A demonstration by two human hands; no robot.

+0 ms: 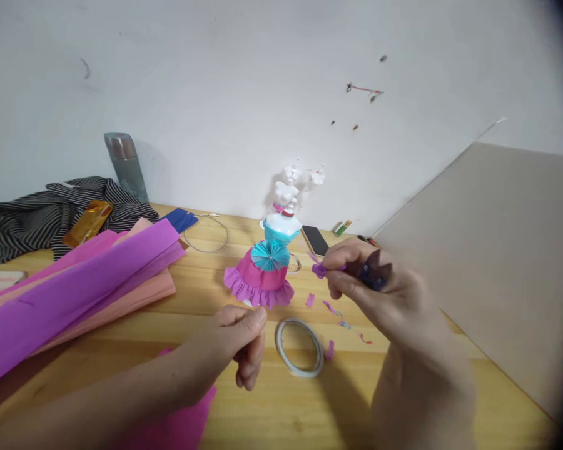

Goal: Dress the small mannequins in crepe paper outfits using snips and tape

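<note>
My right hand, raised on the right, pinches a small twisted bit of purple crepe paper between thumb and finger. A dark thing shaped like a cat's head sits at its fingers; whether it is held or worn I cannot tell. Low in the middle, my left hand is closed, thumb against forefinger; anything inside is hidden. Behind it stands a white figurine in a magenta paper skirt with a purple ruffle and a turquoise fan rosette. Between the hands lies a tape roll.
Folded purple and peach crepe paper covers the left, beside striped cloth and a tilted flask. Magenta paper lies under my left forearm. Paper scraps and a phone lie on the wooden table.
</note>
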